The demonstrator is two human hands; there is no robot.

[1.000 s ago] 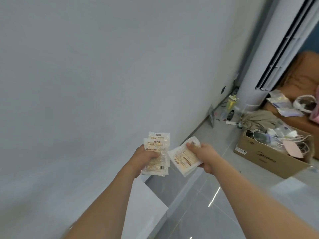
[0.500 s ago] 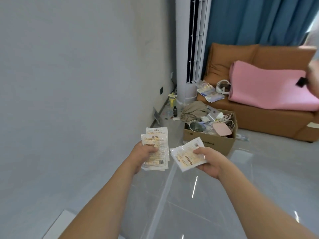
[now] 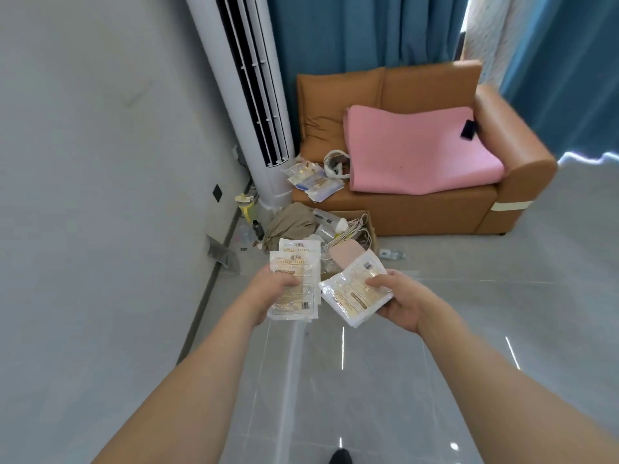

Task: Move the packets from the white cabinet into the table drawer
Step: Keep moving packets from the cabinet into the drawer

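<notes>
The left hand (image 3: 268, 293) gripped a stack of packets (image 3: 294, 279). The right hand (image 3: 398, 299) pinched a tilted second stack (image 3: 353, 291) just beside it.

- Tall white air conditioner (image 3: 249, 95) upright in the corner, against blue curtains (image 3: 351, 31).
- Brown sofa (image 3: 435, 209) beside it; pink blanket (image 3: 418, 152) spread over seat and backrest, small black object (image 3: 468, 129) lying on the blanket.
- White headset (image 3: 336, 163) and loose plastic bags (image 3: 315, 182) on the sofa's left end.
- Open cardboard box (image 3: 371, 226) on the grey tiled floor (image 3: 402, 380), holding cables and olive cloth (image 3: 288, 224).
- Yellow bottle (image 3: 245, 207) near the wall.
</notes>
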